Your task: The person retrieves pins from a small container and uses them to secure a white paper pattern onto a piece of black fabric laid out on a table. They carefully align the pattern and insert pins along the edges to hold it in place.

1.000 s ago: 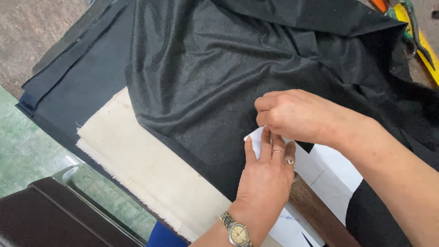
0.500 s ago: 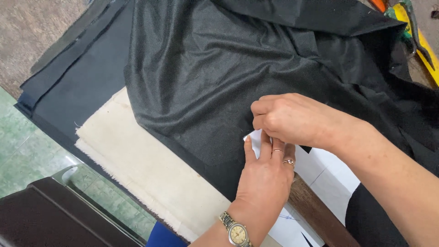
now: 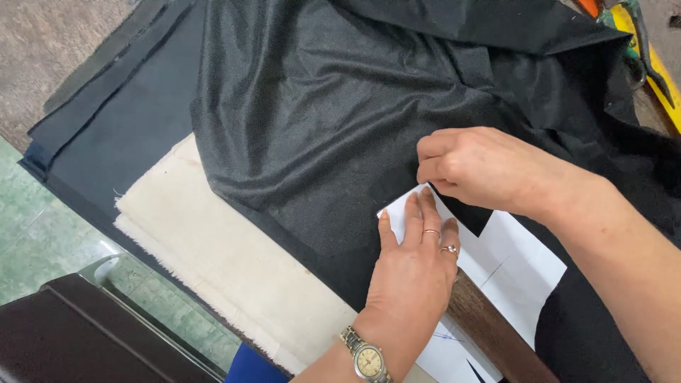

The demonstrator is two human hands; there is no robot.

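A large sheet of black fabric (image 3: 340, 120) lies rumpled over the table. My left hand (image 3: 415, 273), with rings and a wristwatch, presses flat on a white paper pattern (image 3: 518, 262) that lies at the fabric's near edge. My right hand (image 3: 482, 167) sits just above it, fingers pinched on a black fabric edge (image 3: 464, 213) that overlaps the paper. A pencil line is faintly drawn on the paper.
A folded cream cloth (image 3: 220, 262) lies under the black fabric on the left, over a dark navy layer (image 3: 106, 149). A brown wooden table edge (image 3: 489, 333) shows below my left hand. Yellow and green tools (image 3: 638, 42) lie at the top right. Green floor tiles (image 3: 35, 234) are at the left.
My right hand has shifted slightly and pulled the black fabric edge back, so more of the white paper shows. My left hand stays pressed in place.
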